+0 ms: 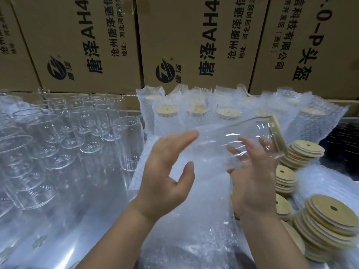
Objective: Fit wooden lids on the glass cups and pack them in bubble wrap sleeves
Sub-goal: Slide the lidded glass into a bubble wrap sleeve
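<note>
Here, cup (219,135): held above the bubble wrap (194,200), long axis slanting, lid (278,133) end pointing up-right, base down-left.
Right hand (252,183): fingers wrapped under the cup.
Left hand (167,171): flat, fingers straight, beside the base.
Far right: loose lids (330,216), stacked.

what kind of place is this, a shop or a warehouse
Most likely a warehouse packing station: stacked printed cardboard cartons behind, rows of bare glass cups on the left, piles of wooden lids on the right.

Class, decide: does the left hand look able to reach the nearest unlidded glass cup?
Probably yes: the left hand is open and empty, and the cup stands just beside it with nothing between.
</note>
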